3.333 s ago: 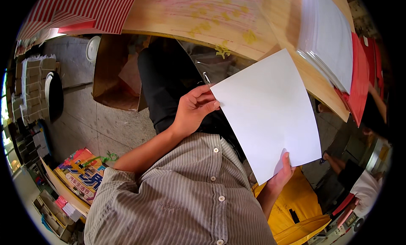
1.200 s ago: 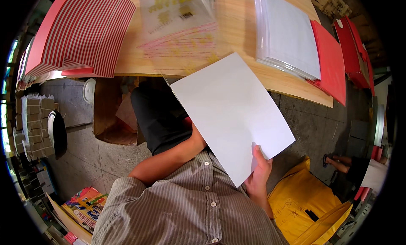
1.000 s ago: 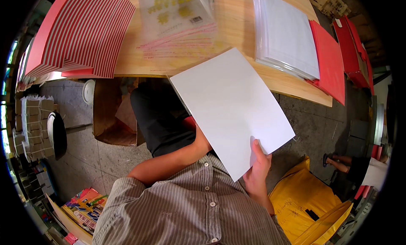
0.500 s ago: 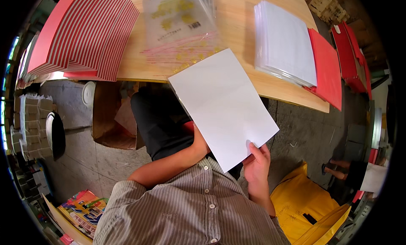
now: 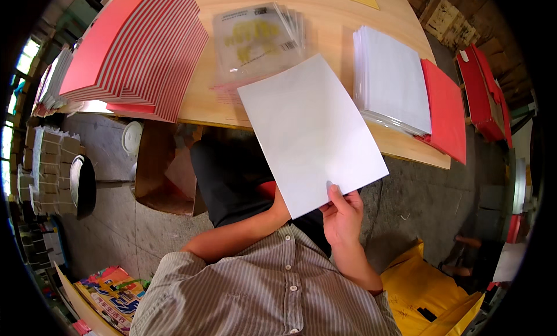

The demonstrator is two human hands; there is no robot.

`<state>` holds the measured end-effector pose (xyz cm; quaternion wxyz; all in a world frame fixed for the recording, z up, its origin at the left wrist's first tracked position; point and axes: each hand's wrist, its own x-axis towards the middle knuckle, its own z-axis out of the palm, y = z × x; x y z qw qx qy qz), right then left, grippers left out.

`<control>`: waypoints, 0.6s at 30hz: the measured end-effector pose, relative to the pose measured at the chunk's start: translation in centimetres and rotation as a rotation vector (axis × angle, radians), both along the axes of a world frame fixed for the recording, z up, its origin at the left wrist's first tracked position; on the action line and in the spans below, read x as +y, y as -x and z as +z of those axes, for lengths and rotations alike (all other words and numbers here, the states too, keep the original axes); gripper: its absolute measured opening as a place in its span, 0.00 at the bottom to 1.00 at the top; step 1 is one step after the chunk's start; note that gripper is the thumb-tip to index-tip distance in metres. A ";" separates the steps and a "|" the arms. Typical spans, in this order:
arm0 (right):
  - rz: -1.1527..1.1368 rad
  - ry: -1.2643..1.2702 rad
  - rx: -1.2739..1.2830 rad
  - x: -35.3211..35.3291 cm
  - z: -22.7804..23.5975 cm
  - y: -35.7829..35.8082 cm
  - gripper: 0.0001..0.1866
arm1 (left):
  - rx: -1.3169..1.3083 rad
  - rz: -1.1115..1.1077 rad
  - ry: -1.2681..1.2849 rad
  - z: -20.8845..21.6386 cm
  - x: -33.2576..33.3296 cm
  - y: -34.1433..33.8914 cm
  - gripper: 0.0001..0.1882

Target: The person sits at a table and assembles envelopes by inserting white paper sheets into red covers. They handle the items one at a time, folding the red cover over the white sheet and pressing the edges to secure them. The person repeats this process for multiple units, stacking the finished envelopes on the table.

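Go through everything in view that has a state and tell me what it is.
White paper: held, slightly bowed
Right hand: closed on paper's lower edge
Left hand: mostly hidden behind paper
Clear bags: flat, overlapping
Cardboard box: open
Red-and-white stack: piled, stepped

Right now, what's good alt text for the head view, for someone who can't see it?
A person's right hand holds a white sheet by its near edge, thumb on top; the left forearm reaches beneath it. Beyond, a wooden table bears a red-and-white stack, clear plastic bags and, at right, a white stack beside a flat red item.
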<state>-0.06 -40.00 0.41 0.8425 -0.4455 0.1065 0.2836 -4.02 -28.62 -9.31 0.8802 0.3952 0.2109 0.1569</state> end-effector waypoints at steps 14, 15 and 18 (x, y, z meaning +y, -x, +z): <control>0.081 -0.048 0.099 2.9 -0.5 -1.2 0.11 | 0.049 0.087 -0.013 0.7 2.5 -1.2 0.13; 0.107 -0.064 0.122 2.6 -0.7 -1.4 0.10 | 0.059 0.108 0.021 0.0 2.5 -1.2 0.13; 0.097 -0.015 0.103 2.6 -1.2 -1.8 0.10 | 0.080 0.127 0.019 -0.7 2.4 -1.3 0.12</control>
